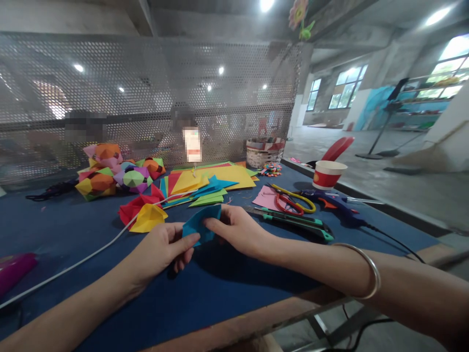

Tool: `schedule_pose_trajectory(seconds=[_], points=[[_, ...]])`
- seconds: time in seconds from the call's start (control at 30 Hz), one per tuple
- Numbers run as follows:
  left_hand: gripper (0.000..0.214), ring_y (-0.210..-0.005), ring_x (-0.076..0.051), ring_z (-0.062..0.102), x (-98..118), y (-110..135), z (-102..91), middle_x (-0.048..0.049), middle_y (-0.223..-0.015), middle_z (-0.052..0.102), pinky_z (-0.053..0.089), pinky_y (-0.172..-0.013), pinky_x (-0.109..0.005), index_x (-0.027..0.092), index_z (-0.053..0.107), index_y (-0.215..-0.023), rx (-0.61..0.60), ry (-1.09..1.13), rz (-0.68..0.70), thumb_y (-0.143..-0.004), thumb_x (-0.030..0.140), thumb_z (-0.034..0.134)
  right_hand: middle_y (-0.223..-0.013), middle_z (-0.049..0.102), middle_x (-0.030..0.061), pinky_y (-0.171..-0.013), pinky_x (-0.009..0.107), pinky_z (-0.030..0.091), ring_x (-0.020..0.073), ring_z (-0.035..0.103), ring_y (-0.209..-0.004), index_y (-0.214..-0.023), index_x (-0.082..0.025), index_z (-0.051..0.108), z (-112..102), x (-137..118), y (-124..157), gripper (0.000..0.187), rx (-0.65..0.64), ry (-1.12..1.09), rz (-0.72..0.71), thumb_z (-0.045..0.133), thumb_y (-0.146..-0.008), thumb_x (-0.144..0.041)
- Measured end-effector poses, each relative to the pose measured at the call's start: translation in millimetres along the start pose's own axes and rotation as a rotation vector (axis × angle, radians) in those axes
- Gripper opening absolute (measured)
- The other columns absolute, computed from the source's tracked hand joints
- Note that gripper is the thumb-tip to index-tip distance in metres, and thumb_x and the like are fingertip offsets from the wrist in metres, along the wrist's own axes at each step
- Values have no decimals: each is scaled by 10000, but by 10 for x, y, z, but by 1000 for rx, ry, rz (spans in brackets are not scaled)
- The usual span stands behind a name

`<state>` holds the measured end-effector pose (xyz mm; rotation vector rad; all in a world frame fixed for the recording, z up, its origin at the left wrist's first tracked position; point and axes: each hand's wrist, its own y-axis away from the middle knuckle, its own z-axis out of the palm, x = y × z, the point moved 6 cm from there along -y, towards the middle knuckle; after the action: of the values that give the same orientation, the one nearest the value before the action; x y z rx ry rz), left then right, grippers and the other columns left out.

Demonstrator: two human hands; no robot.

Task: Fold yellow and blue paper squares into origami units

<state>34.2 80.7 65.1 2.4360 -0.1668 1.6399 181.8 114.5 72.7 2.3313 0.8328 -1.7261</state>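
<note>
A piece of blue paper (202, 224) is held up between both hands, above the dark blue tabletop. My left hand (169, 246) pinches its lower left edge between thumb and fingers. On the other side, my right hand (240, 230) grips the paper with the thumb on its face; some fingers are hidden behind it. Just beyond the left hand lie a folded yellow paper piece (149, 218) and a folded red paper piece (136, 205). Behind the blue paper is a stack of coloured sheets (230, 177), with green folded pieces (208, 198) at its front.
Folded paper balls (134, 178) sit at the back left, before a perforated metal screen (146, 88). To the right are scissors (289, 205), a utility knife (296, 223), a glue gun (340, 208), a paper cup (329, 175) and a basket (264, 152). A white cable (98, 249) crosses the left side.
</note>
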Motion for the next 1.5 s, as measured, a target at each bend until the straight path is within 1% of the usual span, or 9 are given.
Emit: schedule_pose_trajectory(seconds=[0.17,0.4,0.57,0.7,1.0,1.1,1.23,1.3,1.5], points=[[516,-397,-93,515,-17,-17,55,16,-473,587,393,-416,-200,178,572,-570,-26,2,-28,-579,620,838,-724,603,-23,-622,232,424,121,508,-634,-862,-174,694,-49,-39,-8,161,74,-48,-43,540,-908,-181],[505,-410,-76,506,-12,-14,40,31,-461,563,400,-419,-176,173,564,-560,-6,67,-37,-568,589,851,-753,605,-2,-579,243,425,130,507,-646,-864,-162,689,-15,-39,-3,163,56,-107,-71,549,-902,-234],[485,-418,-80,516,-34,-10,54,28,-480,580,415,-415,-177,174,570,-580,-21,97,-47,-573,565,858,-779,609,2,-574,231,402,118,485,-655,-883,-157,707,-30,-21,-2,172,68,-110,-86,542,-907,-199],[477,-403,-73,506,-10,-6,75,31,-467,573,401,-406,-169,174,563,-568,-25,98,-46,-571,547,861,-734,600,-7,-558,235,386,117,472,-620,-909,-155,728,-40,-2,-12,180,70,-102,-80,551,-898,-184],[451,-380,-84,508,11,-9,80,34,-461,581,406,-397,-187,189,562,-571,-3,35,-15,-583,558,821,-666,550,-41,-547,224,376,106,454,-583,-822,-171,689,-47,-22,-9,147,92,-109,-90,551,-872,-185],[412,-387,-87,521,57,8,96,32,-454,582,416,-412,-190,189,575,-550,16,-7,18,-584,526,808,-676,548,-38,-562,230,384,114,474,-611,-776,-175,643,-55,-41,5,133,109,-123,-97,542,-853,-215],[325,-422,-81,549,121,55,129,37,-473,607,426,-448,-173,196,588,-558,55,-53,62,-632,469,747,-674,542,-42,-590,238,383,112,461,-623,-737,-182,605,-60,-52,17,92,139,-136,-110,534,-791,-203],[306,-416,-83,552,129,72,141,38,-470,610,427,-444,-174,201,583,-565,57,-65,67,-644,460,726,-682,545,-40,-602,240,386,114,466,-637,-730,-182,600,-56,-49,16,86,147,-139,-115,531,-778,-203],[349,-388,-99,545,103,59,125,35,-454,598,431,-419,-194,212,553,-565,47,-74,56,-665,512,700,-756,606,-17,-595,240,409,120,499,-652,-784,-177,633,-40,-33,-3,112,129,-143,-111,546,-817,-238]])
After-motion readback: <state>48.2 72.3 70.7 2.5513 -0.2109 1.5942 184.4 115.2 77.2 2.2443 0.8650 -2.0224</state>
